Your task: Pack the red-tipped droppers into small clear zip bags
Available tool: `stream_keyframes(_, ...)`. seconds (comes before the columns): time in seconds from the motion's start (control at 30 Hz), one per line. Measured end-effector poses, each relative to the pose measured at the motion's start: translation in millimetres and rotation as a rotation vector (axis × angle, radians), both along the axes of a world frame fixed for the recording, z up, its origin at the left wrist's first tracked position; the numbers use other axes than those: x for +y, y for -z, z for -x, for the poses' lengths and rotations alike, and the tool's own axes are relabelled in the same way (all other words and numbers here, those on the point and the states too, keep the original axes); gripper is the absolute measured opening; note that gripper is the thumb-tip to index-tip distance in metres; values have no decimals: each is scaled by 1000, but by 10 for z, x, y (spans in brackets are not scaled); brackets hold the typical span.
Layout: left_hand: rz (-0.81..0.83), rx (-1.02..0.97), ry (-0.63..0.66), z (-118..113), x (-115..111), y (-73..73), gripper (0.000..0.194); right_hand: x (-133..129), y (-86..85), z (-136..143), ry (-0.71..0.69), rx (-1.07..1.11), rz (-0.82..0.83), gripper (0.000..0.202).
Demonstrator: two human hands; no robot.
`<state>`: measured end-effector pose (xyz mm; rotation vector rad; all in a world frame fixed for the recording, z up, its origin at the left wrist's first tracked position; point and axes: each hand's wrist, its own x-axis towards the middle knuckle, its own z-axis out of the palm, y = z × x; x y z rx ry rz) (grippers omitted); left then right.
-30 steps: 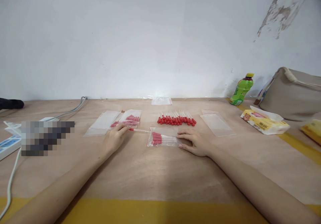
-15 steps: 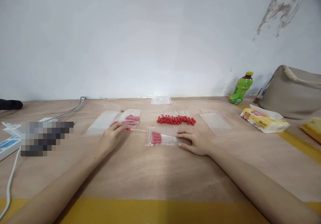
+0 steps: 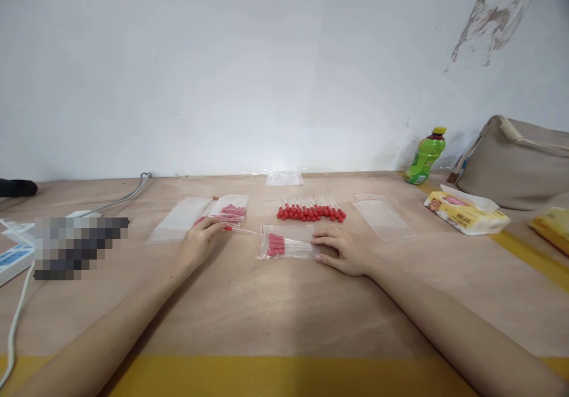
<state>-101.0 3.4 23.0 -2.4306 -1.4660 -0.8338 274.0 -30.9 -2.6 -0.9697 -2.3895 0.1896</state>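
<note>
Captured midway between the front and back edges of a brown desk (image 3: 249, 308): a clear bag (image 3: 302, 249) of red-headed sticks, flat, heads toward the desk's left edge. Resting at its right end, the right hand (image 3: 344, 252), open, with fingers and thumb apart. To the left, the left hand (image 3: 200, 246), bent at the fingers, close against a single red-headed stick (image 3: 243, 231) pointing toward the bag; impossible to tell whether pinched or merely touched. Just beyond that hand, filled bags (image 3: 231, 210), beside flat pale bags (image 3: 180, 212) nearer the desk's left edge. Behind the clear bag, toward the back edge, a row of loose red-headed sticks (image 3: 311, 210), heads facing the front edge. On the right side, flat clear bags (image 3: 383, 218) and, nearer the right edge, a yellow tissue pack (image 3: 466, 213). Near the back right corner, a green bottle (image 3: 424, 160).
</note>
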Motion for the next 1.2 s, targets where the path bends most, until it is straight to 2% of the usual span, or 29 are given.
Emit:
stream_keyframes(0.13,-23,-10,3,-13,37,52,29,3,4,-7,-3,-1,-2,38)
stream_keyframes(0.33,-19,17,9,-201,87,32,30,10,11,-13,-4,-2,3,38)
stream_keyframes(0.7,162,-159,145,-631,116,71,21,23,18,-15,-15,2,6,38)
stream_keyframes(0.83,296,-344,65,-744,152,143,17,21,9,-11,-30,6,-2,39)
stream_keyframes(0.93,332,-442,-25,-779,191,211,16,22,7,-9,-39,13,-8,38)
stream_keyframes(1.07,310,-423,-69,-785,180,237,15,24,10,-10,-29,0,-8,39)
stream_keyframes(1.2,339,-393,-97,-827,98,155,21,28,14,-11,-37,2,-14,38)
